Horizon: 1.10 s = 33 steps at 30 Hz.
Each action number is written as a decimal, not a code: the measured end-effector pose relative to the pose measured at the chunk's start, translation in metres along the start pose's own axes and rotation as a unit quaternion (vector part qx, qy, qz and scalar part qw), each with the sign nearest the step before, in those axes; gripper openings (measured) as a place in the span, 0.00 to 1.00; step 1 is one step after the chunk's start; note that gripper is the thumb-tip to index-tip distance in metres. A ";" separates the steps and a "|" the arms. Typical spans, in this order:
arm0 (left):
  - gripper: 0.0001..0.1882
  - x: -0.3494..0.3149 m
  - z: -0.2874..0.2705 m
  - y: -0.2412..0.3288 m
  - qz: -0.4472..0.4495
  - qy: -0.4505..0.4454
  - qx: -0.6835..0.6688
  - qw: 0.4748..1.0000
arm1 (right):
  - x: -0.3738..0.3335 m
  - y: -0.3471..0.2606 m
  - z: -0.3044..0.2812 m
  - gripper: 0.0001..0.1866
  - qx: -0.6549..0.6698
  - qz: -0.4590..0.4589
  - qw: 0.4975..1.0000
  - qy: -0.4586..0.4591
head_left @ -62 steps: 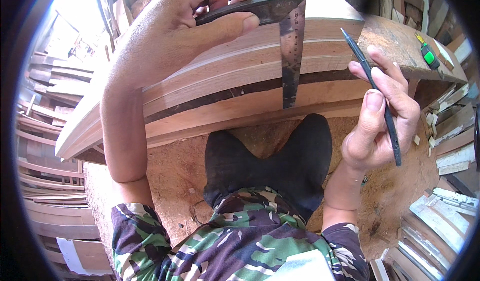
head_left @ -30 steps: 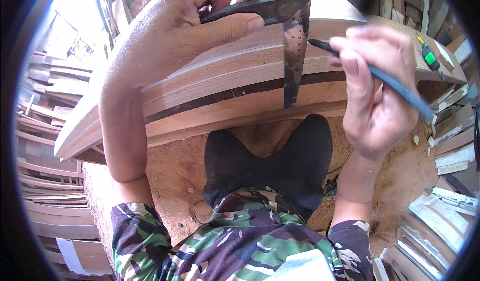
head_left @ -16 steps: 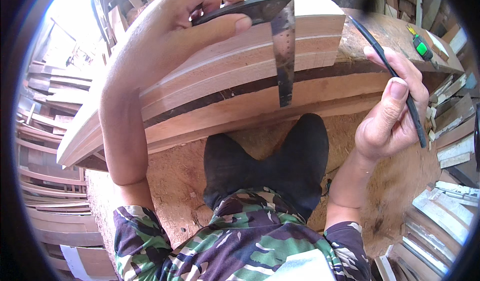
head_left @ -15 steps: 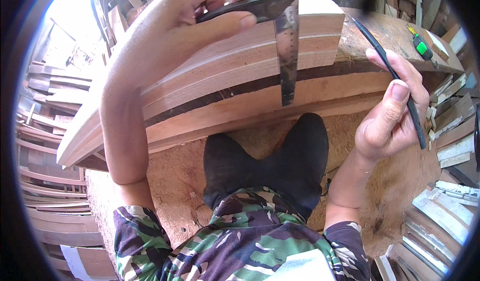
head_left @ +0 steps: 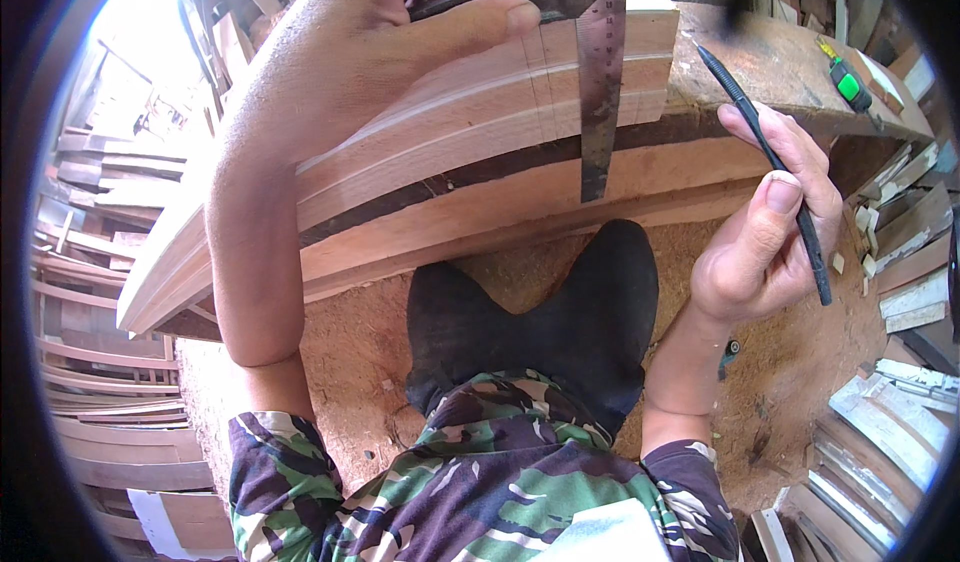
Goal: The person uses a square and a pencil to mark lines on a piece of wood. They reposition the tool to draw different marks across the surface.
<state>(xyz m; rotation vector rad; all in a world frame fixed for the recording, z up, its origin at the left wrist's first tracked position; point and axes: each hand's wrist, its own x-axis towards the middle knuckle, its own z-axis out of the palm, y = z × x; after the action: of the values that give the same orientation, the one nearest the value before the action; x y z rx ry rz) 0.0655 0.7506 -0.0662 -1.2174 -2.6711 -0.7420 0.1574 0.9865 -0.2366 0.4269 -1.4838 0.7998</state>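
My left hand is closed around the dark stock of a try square. The square's stock lies along the top of several stacked wooden boards, and its metal blade hangs down across their front edges. Thin pencil lines cross those edges just left of the blade. To the right of the boards, my right hand grips a slim black marking pencil between thumb and fingers. Its tip points up and to the left, apart from the wood.
The boards rest on a wooden bench, where a green and black tape measure lies at the right. Stacked wood strips line the left side. Offcuts are piled at the right. A small dark tool lies on the dusty floor.
The try square has slid right along the boards with my left hand, uncovering pencil lines on its left. My right hand with the pencil has shifted slightly left and down.
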 end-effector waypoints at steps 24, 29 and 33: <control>0.16 -0.002 0.005 -0.003 0.030 0.028 0.069 0.997 | -0.001 -0.018 0.015 0.14 -0.217 -0.087 0.964 -0.122; 0.17 -0.005 -0.003 0.016 0.006 0.011 0.096 0.995 | -0.025 -0.031 0.005 0.15 -0.258 -0.036 0.954 -0.149; 0.18 -0.005 -0.006 0.013 0.001 -0.002 0.083 0.997 | -0.032 -0.035 0.000 0.14 -0.265 -0.030 0.948 -0.174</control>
<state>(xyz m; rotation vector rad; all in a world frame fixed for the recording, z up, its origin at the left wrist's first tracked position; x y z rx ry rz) 0.0780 0.7515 -0.0578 -1.1811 -2.6719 -0.5057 0.1850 0.9556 -0.2603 0.2071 -1.9297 0.2564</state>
